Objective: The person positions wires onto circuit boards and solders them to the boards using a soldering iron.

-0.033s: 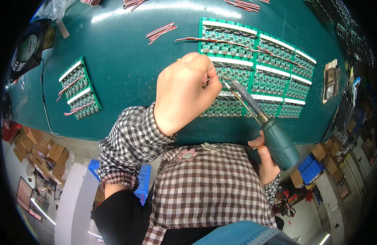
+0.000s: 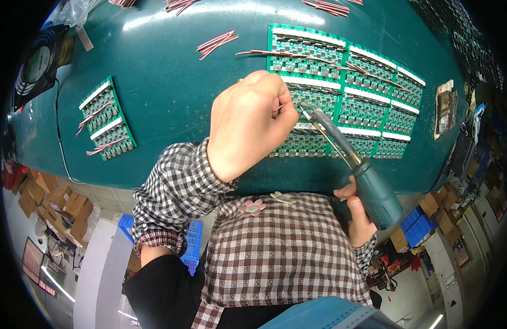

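Note:
My left hand (image 2: 252, 123) is closed in a pinch on a thin wire (image 2: 279, 107), of which only a short piece shows between thumb and forefinger. My right hand (image 2: 359, 216) grips the green handle of a soldering iron (image 2: 378, 193). The iron slants up and left, its tip close to the wire's end, over a panel of green circuit boards (image 2: 369, 114) with white strips. Whether the tip touches a board I cannot tell. Part of the panel is hidden behind my left hand. Red and white wires (image 2: 360, 70) lie across the panel's upper rows.
A smaller circuit board panel (image 2: 108, 119) with wires lies at the left. Wire bundles (image 2: 217, 44) rest farther back on the green table (image 2: 171, 93). A black fan (image 2: 40, 63) stands far left. Near the right edge is a worn tray-like holder (image 2: 445, 109), with stacked boards (image 2: 456, 33) behind.

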`<action>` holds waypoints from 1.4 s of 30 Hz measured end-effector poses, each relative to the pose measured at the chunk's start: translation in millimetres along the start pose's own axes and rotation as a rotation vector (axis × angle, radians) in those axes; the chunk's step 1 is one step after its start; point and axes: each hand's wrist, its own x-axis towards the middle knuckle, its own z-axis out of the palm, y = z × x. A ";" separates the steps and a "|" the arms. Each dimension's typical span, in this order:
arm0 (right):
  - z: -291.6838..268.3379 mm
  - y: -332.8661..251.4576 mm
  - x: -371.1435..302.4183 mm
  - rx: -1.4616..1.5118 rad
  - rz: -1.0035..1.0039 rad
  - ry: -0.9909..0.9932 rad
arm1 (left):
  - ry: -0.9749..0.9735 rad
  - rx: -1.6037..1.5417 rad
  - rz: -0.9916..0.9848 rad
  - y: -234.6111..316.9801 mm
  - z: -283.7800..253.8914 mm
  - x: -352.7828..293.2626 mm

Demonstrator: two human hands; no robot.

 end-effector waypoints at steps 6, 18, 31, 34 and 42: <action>0.2 -1.1 -1.6 0.037 0.002 0.028 | -0.009 0.007 -0.004 0.4 -0.6 0.0; 0.2 1.5 -3.4 0.072 -0.029 0.017 | -0.004 0.029 -0.011 1.2 -0.6 -1.8; 1.3 0.5 -1.1 0.057 -0.022 -0.025 | 0.007 0.044 -0.031 3.6 -1.1 -1.1; 0.8 1.3 -2.6 0.068 -0.010 -0.020 | 0.018 0.052 -0.022 3.8 -0.6 -1.4; 1.7 1.5 -2.4 0.085 0.000 -0.018 | 0.018 0.052 -0.032 3.7 1.8 -2.8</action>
